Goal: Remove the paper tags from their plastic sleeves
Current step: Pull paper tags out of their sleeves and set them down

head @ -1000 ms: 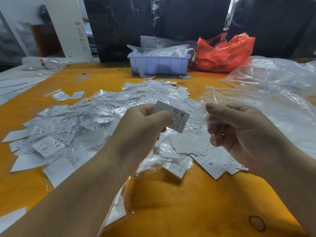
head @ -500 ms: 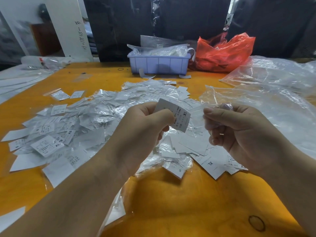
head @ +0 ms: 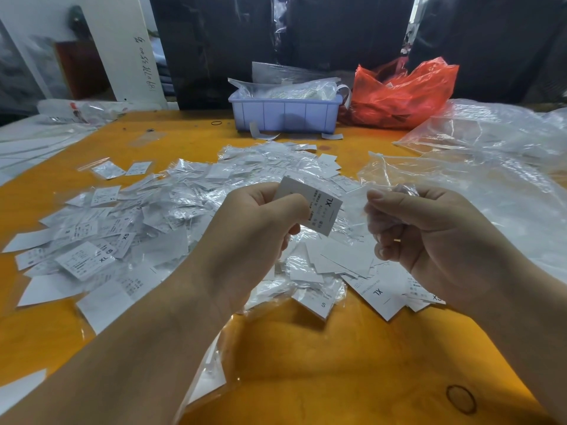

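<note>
My left hand (head: pixel 254 228) pinches a white paper tag (head: pixel 322 210) marked XL, held above the table. My right hand (head: pixel 429 237) grips a clear plastic sleeve (head: pixel 362 200), which stretches from its fingers toward the tag; more crumpled clear plastic shows at the top of that fist. A wide pile of sleeved tags (head: pixel 171 210) covers the orange table (head: pixel 337 378) to the left and behind my hands. Several bare white tags (head: pixel 380 292) lie under and right of my hands.
A lilac plastic bin (head: pixel 285 115) stuffed with clear plastic stands at the back. Beside it is a red plastic bag (head: pixel 402 93). Large clear plastic bags (head: pixel 491 167) spread over the right side. White sheets (head: pixel 27 145) lie at the far left.
Both hands have shifted slightly closer together; the tag in my left hand tilted a little. The grips are unchanged.
</note>
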